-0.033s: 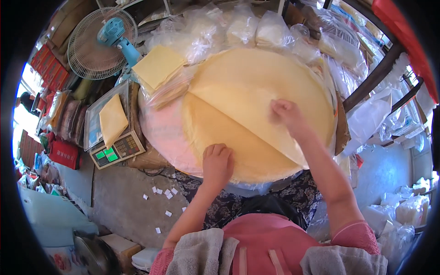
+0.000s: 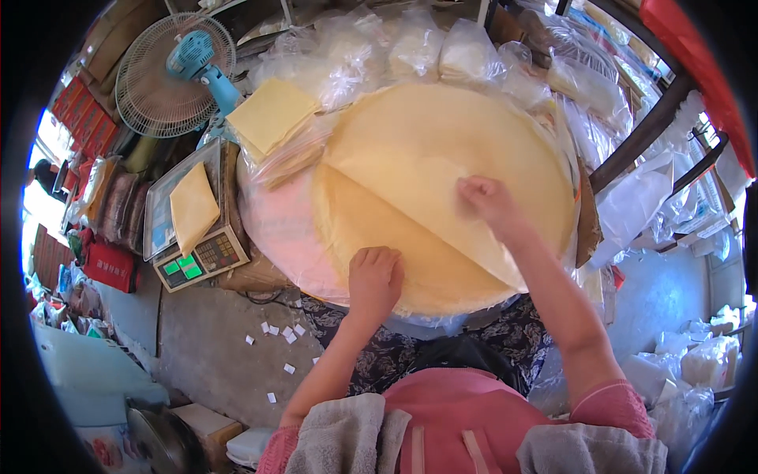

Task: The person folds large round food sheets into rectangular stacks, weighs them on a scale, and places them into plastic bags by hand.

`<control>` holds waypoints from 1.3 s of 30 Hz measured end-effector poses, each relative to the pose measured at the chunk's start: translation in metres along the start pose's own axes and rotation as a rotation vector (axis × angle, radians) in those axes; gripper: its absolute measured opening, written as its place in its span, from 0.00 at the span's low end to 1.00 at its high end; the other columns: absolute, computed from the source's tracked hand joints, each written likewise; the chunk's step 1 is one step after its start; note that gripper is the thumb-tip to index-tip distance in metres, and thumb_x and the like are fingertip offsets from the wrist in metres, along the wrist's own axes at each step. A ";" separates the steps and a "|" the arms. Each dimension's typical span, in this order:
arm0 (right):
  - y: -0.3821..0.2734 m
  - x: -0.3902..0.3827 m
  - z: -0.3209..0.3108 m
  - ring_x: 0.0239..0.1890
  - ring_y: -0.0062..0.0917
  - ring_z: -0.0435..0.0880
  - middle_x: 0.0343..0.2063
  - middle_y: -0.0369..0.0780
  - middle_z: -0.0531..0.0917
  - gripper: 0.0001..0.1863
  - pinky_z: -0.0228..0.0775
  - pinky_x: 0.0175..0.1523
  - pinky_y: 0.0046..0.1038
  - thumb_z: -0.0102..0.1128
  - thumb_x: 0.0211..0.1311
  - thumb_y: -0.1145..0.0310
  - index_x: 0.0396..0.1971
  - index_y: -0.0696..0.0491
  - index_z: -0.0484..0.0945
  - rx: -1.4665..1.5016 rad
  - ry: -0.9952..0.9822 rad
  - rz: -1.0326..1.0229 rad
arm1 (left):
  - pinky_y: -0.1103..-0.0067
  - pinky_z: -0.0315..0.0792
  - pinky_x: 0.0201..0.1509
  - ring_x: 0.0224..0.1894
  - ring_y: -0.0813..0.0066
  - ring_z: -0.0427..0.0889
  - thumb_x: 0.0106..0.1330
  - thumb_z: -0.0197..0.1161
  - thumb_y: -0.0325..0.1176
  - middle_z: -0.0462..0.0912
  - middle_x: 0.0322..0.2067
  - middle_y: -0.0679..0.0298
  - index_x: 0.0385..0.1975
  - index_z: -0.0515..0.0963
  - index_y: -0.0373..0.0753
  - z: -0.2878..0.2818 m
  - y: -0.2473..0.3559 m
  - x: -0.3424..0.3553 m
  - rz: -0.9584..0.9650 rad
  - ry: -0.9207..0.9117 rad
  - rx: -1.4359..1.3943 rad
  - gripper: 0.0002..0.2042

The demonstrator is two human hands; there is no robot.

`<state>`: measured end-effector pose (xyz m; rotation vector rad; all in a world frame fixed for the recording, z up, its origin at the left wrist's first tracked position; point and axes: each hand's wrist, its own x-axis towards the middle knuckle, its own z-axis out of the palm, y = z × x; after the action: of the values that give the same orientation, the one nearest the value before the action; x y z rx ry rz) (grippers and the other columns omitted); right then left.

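A wide round stack of thin yellow sheets (image 2: 442, 126) lies in front of me. A straight slanting edge divides its paler far part from a darker near part (image 2: 410, 261). My left hand (image 2: 376, 276) rests at the near left rim of the darker part, fingers curled down against it and the fingertips hidden. Over the paler sheet, right of the middle, my right hand (image 2: 483, 201) is closed with its fingers bent in, slightly blurred. Whether it pinches the sheet cannot be made out. Pink-white sheeting (image 2: 276, 229) shows under the stack's left side.
Left of the stack stands a digital scale (image 2: 201, 261) with a folded yellow sheet (image 2: 193, 207) on it. Square yellow sheets (image 2: 272, 118) sit behind, near a blue fan (image 2: 175, 75). Clear plastic bags (image 2: 414, 47) line the far side. A dark bar (image 2: 643, 130) slants at right.
My right hand has shifted slightly to the left over the paler sheet. My left hand stays almost where it was.
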<state>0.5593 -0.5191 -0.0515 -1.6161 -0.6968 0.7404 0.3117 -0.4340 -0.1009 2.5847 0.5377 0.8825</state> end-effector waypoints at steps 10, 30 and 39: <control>0.017 -0.032 0.053 0.28 0.13 0.71 0.25 0.30 0.78 0.12 0.65 0.33 0.20 0.60 0.65 0.62 0.30 0.57 0.81 0.054 -0.291 0.210 | 0.81 0.67 0.18 0.15 0.79 0.75 0.69 0.60 0.42 0.78 0.21 0.61 0.31 0.74 0.31 0.007 0.009 0.029 -0.827 -0.014 -0.836 0.17; 0.027 -0.020 0.043 0.25 0.13 0.70 0.22 0.30 0.77 0.12 0.63 0.30 0.20 0.59 0.66 0.63 0.27 0.55 0.79 0.191 -0.195 0.173 | 0.84 0.57 0.09 0.09 0.78 0.71 0.73 0.51 0.48 0.77 0.19 0.61 0.28 0.69 0.38 0.017 -0.007 0.020 -0.917 0.145 -1.081 0.18; 0.025 -0.015 0.065 0.24 0.19 0.72 0.19 0.36 0.76 0.22 0.66 0.31 0.27 0.65 0.57 0.50 0.24 0.58 0.78 -0.216 -0.270 0.007 | 0.84 0.57 0.08 0.08 0.79 0.69 0.73 0.52 0.46 0.76 0.17 0.62 0.25 0.69 0.38 0.011 -0.005 0.023 -0.947 0.141 -1.109 0.18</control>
<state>0.5003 -0.4950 -0.0829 -1.7300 -0.9938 0.9248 0.3345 -0.4214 -0.1004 1.0772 0.8625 0.6863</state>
